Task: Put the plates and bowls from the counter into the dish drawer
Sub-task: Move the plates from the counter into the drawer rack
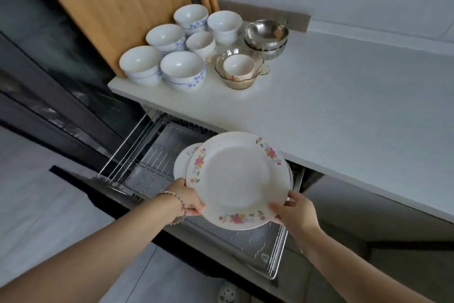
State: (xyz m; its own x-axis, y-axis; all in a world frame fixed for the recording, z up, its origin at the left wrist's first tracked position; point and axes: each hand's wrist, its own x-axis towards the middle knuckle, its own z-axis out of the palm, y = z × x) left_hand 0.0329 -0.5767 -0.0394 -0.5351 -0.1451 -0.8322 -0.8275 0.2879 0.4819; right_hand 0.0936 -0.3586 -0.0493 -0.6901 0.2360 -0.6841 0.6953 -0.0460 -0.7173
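A white plate with a flowered rim hangs over the open dish drawer, a wire rack pulled out below the counter. My left hand grips its left edge and my right hand grips its lower right edge. Behind it a second flowered plate shows at the left; what bears it is hidden. On the white counter stand several white bowls with blue patterns, stacked steel bowls and a glass bowl holding a small white cup.
A wooden board leans against the wall behind the bowls. Dark glass-fronted cabinet doors stand to the left of the drawer. Grey floor tiles lie below, with a round floor drain.
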